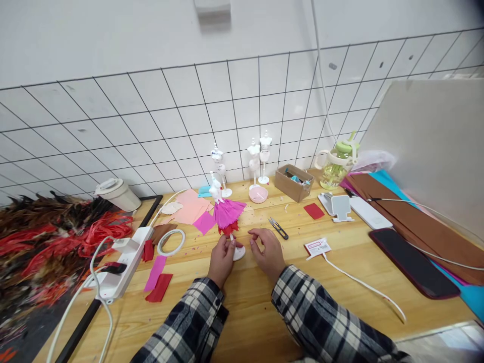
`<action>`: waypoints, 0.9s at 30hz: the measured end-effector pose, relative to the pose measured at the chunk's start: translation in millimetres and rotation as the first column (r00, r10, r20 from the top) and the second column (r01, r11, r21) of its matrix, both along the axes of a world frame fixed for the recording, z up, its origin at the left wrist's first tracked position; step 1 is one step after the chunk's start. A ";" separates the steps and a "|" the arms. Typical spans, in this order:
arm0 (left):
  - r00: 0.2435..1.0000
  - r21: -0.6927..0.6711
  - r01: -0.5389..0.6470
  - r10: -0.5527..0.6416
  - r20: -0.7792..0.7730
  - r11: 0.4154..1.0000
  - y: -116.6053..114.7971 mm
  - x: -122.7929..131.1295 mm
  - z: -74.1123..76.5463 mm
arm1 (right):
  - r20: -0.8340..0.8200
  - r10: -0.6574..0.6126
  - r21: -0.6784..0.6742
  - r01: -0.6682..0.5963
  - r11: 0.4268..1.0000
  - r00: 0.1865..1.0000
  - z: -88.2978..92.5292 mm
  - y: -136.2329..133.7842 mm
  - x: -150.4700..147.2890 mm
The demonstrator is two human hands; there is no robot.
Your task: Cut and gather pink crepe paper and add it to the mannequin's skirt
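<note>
A miniature white dress form point(215, 190) on a stand wears a magenta crepe-paper skirt point(229, 212) with a red ruffle point(229, 227) below it, and leans slightly. My left hand point(222, 258) pinches the stand's thin pole under the ruffle, just above its round white base point(239, 253). To the right of that base my right hand point(267, 251) hovers low over the table, fingers curved, thumb apart, nothing visible in it. Thread snips point(279, 228) lie beyond the right hand. Behind the skirt stand three bare dress forms, one point(218, 160) at left and a pair point(254, 159) near a pink bowl point(258, 194).
At left are a power strip point(126, 267), a tape roll point(171, 243), paper pieces point(155, 272) and feathers point(45, 227). On the right: a cardboard box point(293, 184), a green-lidded bottle point(336, 164), a phone stand point(340, 206), a dark phone point(414, 262) and a labelled white cable point(359, 277).
</note>
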State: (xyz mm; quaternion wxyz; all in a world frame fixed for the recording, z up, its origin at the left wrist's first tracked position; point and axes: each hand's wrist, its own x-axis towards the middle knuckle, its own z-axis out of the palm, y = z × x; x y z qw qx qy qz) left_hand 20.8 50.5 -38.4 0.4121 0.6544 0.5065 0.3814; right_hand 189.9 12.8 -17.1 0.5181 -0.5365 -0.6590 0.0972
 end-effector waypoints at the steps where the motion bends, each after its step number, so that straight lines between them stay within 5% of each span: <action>1: 1.000 0.004 -0.004 0.004 -0.009 1.000 0.3 -0.1 -0.9 | 0.017 -0.002 0.021 0.001 1.000 1.000 0.6 -0.8 0.1; 9: 0.992 0.089 -0.019 0.030 -0.124 0.996 -0.9 0.4 -4.3 | 0.089 -0.148 0.211 0.127 0.969 0.985 5.1 -5.9 0.8; 15: 0.990 0.159 0.031 -0.009 -0.143 0.987 -3.0 1.7 -3.3 | 0.164 -0.063 0.186 0.032 0.982 0.984 9.3 -5.9 -0.3; 19: 0.964 0.144 -0.061 0.096 -0.247 0.988 -2.1 1.4 -4.9 | 0.090 -0.047 0.236 0.025 0.971 0.995 5.8 -5.6 -1.2; 27: 0.902 0.152 -0.183 0.227 -0.368 0.971 17.3 9.1 3.3 | -0.080 -0.128 0.064 0.134 0.989 0.988 -7.3 1.4 -0.2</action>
